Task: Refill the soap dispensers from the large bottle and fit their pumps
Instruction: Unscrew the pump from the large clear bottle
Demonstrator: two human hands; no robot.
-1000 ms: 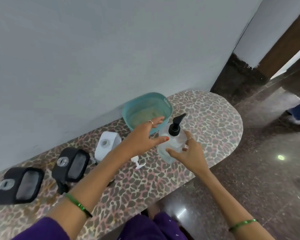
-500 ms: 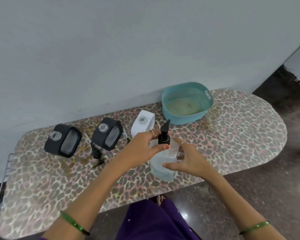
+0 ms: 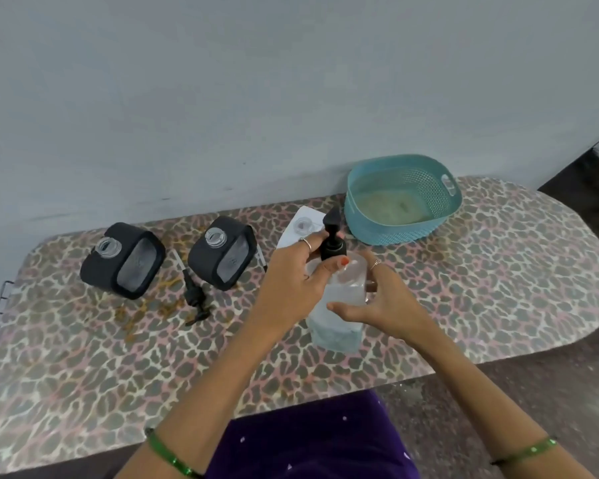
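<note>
Since half a second ago: little change at the clear plastic pump bottle (image 3: pixel 338 305), upright near the front edge of the leopard-print counter (image 3: pixel 83 357); view shifted left. Left hand (image 3: pixel 296 281) still pinching the black pump collar (image 3: pixel 332 248), thumb in front, likely twisting it. Right hand (image 3: pixel 384 302) wrapped round the bottle's body, thumb across the front, steadying. Waiting farther back, necks open: 2 black square dispensers (image 3: pixel 123 259) (image 3: pixel 223 255), 1 white dispenser (image 3: pixel 300 228). Loose black pump (image 3: pixel 194 297) lying between the black pair. Teal perforated basket (image 3: pixel 403 198) behind.
</note>
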